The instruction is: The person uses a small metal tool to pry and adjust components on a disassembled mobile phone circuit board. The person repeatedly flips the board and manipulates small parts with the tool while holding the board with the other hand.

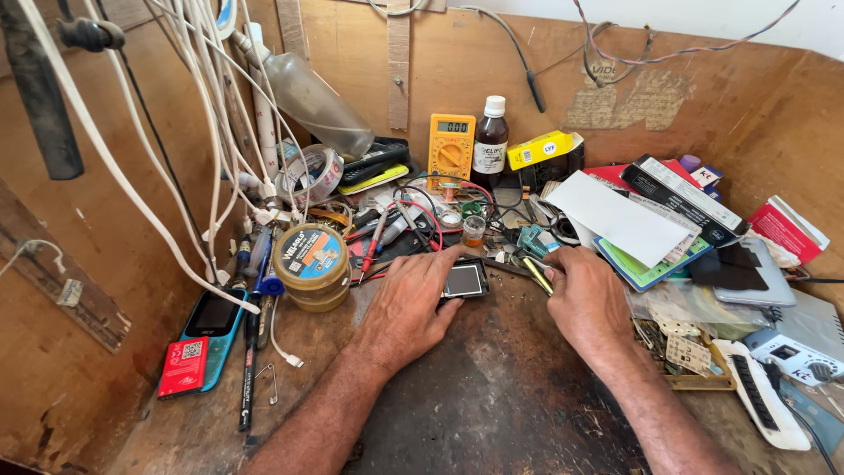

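Nearest me, my left hand (413, 303) lies flat on the dark worktop (492, 396), fingers loosely pressing the edge of a small screen module (465, 281); my right hand (587, 299) pinches a yellow-handled tool (537, 274) just beside it; left of them sit a round tin (310, 261) and a blue phone (211, 330); right, stacked cards and booklets (646, 229) crowd close; beyond, tangled red leads (413, 215), then a yellow multimeter (452, 149) and brown bottle (491, 141) against the wall.
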